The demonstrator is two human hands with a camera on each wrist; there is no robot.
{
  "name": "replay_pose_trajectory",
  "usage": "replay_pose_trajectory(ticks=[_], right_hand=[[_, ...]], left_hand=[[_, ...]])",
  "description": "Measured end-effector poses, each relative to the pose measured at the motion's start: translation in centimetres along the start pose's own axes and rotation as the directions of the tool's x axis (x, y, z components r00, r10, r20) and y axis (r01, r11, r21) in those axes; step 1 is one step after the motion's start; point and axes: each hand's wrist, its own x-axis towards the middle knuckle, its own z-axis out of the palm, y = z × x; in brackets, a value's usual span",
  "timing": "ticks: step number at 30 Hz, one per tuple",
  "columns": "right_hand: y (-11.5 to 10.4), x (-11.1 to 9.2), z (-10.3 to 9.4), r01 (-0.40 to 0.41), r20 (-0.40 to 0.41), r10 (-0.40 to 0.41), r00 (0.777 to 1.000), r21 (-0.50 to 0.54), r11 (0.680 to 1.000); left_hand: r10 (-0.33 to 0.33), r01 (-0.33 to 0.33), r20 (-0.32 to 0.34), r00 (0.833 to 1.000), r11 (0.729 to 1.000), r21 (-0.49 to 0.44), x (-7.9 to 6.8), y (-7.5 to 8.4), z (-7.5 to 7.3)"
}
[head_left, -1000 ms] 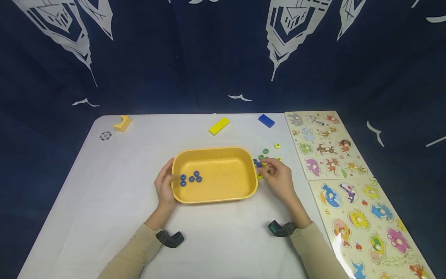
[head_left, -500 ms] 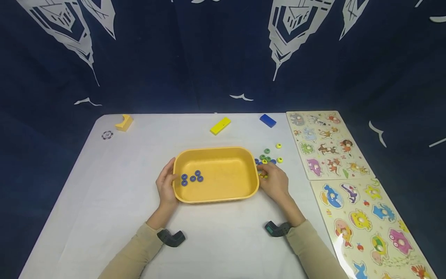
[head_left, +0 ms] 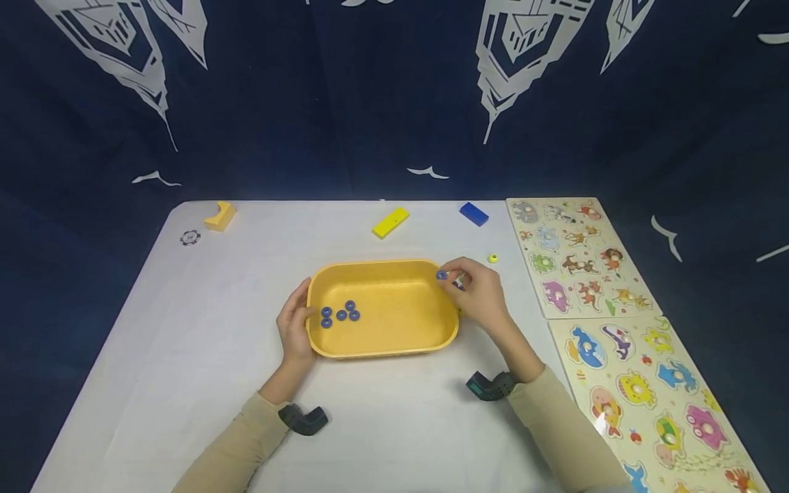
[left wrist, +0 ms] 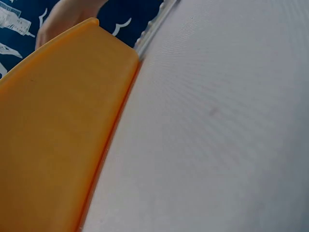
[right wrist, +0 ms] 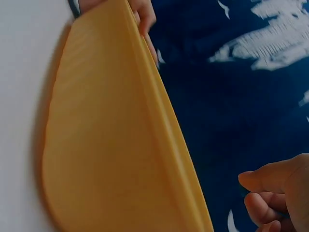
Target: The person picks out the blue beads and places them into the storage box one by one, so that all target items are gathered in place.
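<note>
A yellow plastic tray (head_left: 401,311) stands on the white table. My left hand (head_left: 294,329) grips its left side, thumb over the rim and fingers along the outer wall. Several blue ring-shaped beads (head_left: 354,315) lie in the tray's left half. Above the tray's right rim, my right hand (head_left: 487,298) pinches another blue bead (head_left: 442,274) between thumb and index finger. Most of the loose beads on the table are hidden behind this hand; one yellow-green bead (head_left: 493,259) shows beyond it. The right wrist view shows the right hand (right wrist: 277,191) beside the tray wall (right wrist: 101,130).
Two animal puzzle boards (head_left: 585,263) lie along the right edge. Toward the back are a yellow block (head_left: 390,223), a blue block (head_left: 474,213) and a notched pale-yellow block (head_left: 219,217). A round black-and-white token (head_left: 190,237) sits at the far left.
My right hand has picked up a blue bead from the loose group and lifted it up and left to the tray's right rim. The left hand stays on the tray.
</note>
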Motion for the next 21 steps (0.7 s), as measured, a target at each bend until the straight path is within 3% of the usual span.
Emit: replay_pose_trajectory(ticks=[4, 8, 15, 21], right_hand=[[-2.6, 1.6, 2.0, 0.021, 0.165, -0.02, 0.986, -0.004, 1.0], [-4.1, 2.4, 4.9, 0.046, 0.313, -0.036, 0.949, -0.023, 0.999], [-5.4, 2.8, 8.8, 0.124, 0.427, -0.052, 0.903, -0.143, 0.982], [-5.6, 2.8, 10.1, 0.171, 0.509, -0.066, 0.858, -0.162, 0.972]], left_hand=[[-0.003, 0.003, -0.003, 1.0, 1.0, -0.001, 0.0, 0.1, -0.1], [-0.014, 0.014, -0.016, 1.0, 1.0, 0.0, 0.0, 0.2, 0.0], [-0.011, 0.011, -0.011, 1.0, 1.0, 0.005, 0.0, 0.2, 0.2], [-0.003, 0.003, -0.014, 1.0, 1.0, 0.018, 0.1, 0.3, 0.1]])
